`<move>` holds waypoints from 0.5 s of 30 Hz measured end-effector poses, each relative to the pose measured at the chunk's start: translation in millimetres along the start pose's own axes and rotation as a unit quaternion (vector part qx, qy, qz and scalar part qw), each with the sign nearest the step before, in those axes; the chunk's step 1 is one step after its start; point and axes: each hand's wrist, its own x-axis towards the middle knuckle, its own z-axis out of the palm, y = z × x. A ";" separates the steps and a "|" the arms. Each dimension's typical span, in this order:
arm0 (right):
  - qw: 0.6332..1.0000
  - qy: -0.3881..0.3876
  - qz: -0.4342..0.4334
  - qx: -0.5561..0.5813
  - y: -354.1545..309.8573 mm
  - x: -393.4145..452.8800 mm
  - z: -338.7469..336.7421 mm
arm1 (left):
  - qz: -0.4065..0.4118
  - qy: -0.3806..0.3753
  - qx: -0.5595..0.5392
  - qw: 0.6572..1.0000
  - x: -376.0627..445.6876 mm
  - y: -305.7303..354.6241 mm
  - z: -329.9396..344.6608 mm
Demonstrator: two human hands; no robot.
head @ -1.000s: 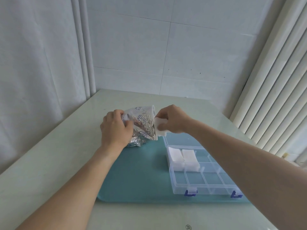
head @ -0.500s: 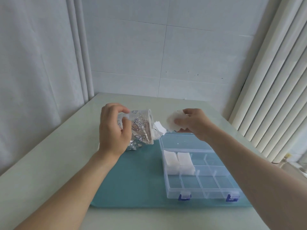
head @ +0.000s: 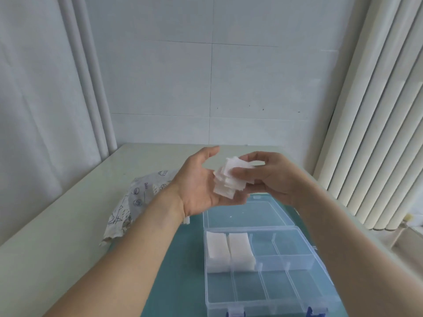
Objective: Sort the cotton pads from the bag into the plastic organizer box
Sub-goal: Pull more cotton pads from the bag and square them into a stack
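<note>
Head view: your right hand (head: 272,177) pinches a loose stack of cotton pads (head: 230,179) at frame center, thumb on the near face, fingers curled over the top. Your left hand (head: 201,181) is spread flat, palm up, under the stack's lower edge. Bag (head: 135,202) lies on the table (head: 57,225), center left. Organizer box (head: 263,275) sits lower right on the teal mat (head: 178,259), two far-left compartments filled with pads.
</note>
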 end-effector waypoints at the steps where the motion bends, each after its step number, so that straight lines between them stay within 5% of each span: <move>1: 0.999 0.025 -0.009 -0.042 0.5 2.9 0.1 | -0.002 -0.017 -0.007 1.000 5.8 -1.5 -1.0; 6: 0.956 0.104 -0.060 -0.268 1.0 16.1 2.2 | 0.033 -0.030 0.054 0.998 15.6 -3.4 4.2; 11: 0.954 0.102 -0.051 -0.275 -8.3 22.1 -1.5 | 0.025 -0.041 0.087 0.995 18.3 3.4 -6.2; 15: 0.952 0.082 -0.024 -0.295 -12.9 19.9 -4.2 | 0.079 0.025 0.142 0.986 22.5 5.8 -10.6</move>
